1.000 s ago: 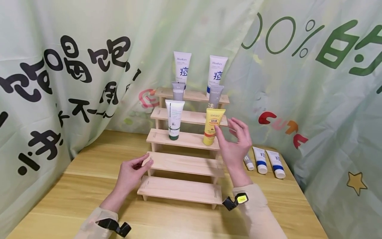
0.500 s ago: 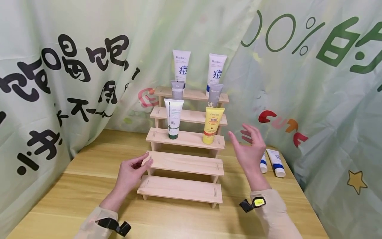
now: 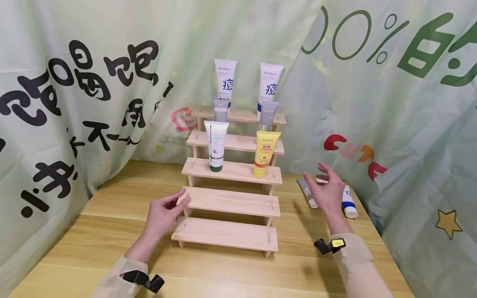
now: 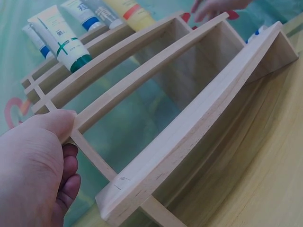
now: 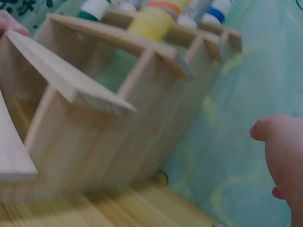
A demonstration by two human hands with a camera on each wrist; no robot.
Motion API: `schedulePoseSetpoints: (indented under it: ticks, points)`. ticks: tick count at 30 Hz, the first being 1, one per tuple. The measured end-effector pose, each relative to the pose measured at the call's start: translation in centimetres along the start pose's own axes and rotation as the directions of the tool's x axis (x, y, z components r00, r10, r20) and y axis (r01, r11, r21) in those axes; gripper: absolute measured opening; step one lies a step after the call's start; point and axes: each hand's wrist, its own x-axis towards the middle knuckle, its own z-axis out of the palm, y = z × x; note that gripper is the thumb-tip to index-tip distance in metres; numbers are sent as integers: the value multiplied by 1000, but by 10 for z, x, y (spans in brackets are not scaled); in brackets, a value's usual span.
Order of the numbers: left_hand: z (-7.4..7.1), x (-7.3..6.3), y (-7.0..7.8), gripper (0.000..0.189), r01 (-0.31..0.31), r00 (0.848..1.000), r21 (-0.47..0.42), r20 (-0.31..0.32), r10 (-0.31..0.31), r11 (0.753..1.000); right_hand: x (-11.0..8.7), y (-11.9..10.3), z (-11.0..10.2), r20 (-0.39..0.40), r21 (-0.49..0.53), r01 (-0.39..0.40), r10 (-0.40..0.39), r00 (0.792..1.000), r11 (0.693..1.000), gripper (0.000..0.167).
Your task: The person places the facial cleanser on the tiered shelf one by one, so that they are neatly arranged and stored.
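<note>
A strip of worktop (image 3: 294, 248) runs between the stand (image 3: 231, 200) and the lying grey tube (image 3: 307, 194); a blue-banded tube (image 3: 348, 203) lies near the worktop's right edge. The left hand (image 3: 160, 217) pinches the stand's left end. The right hand (image 3: 328, 193), thumb and fingers apart, is near the grey tube. The right wrist view reveals the stand's side wall, barely visible from the head.

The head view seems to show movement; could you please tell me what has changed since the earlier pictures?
The right-hand grip has drawn away from the upright yellow squeeze tube, moving right, towards the grey tube and blue-banded white tube lying on the wooden table. The left-hand grip stays on the stepped wooden rack; the standing tubes stay put.
</note>
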Motion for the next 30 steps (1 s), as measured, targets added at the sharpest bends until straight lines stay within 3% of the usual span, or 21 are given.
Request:
schedulePoseSetpoints:
  ticks: [5,13,23,30]
  points:
    - [-1,1,1,41,1,1000,4,-7,-1,1000,3,18,-4,131,-30,-108,111,985,994,67]
    - [0,1,1,42,10,1000,-8,0,-10,1000,7,47,2,291,-149,-212,248,924,966,76]
    - [2,2,0,38,-26,1000,-8,-18,26,1000,13,71,21,375,-282,-236,333,865,930,73]
    - [1,2,1,37,-32,999,-9,-12,32,999,17,73,32,395,-342,-172,307,866,924,70]
